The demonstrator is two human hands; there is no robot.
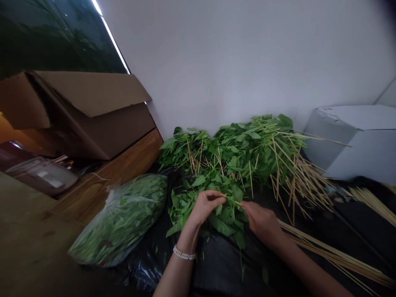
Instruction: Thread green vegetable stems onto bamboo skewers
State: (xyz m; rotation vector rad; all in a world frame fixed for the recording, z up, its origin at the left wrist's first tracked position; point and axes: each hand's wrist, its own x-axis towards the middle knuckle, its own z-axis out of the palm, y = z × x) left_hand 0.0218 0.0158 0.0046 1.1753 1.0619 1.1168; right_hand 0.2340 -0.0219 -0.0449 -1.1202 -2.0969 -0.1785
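My left hand (210, 203), wearing a beaded bracelet (185, 253) at the wrist, pinches the stems of leafy greens (224, 222) between thumb and fingertips. Just to its right, my right hand (262, 220) is closed on the end of a thin pale bamboo skewer (236, 202), which runs into those stems. The skewer's far end is hidden by the stems and my left fingers. Loose leaves lie around and under both hands on black plastic sheeting (222, 266).
Behind my hands lies a heap of greens (244, 144) with skewers through it. Loose skewers (337, 255) lie at right. A clear bag of leaves (130, 218) sits left, near an open cardboard box (102, 119). A white box (365, 140) stands against the wall (232, 53).
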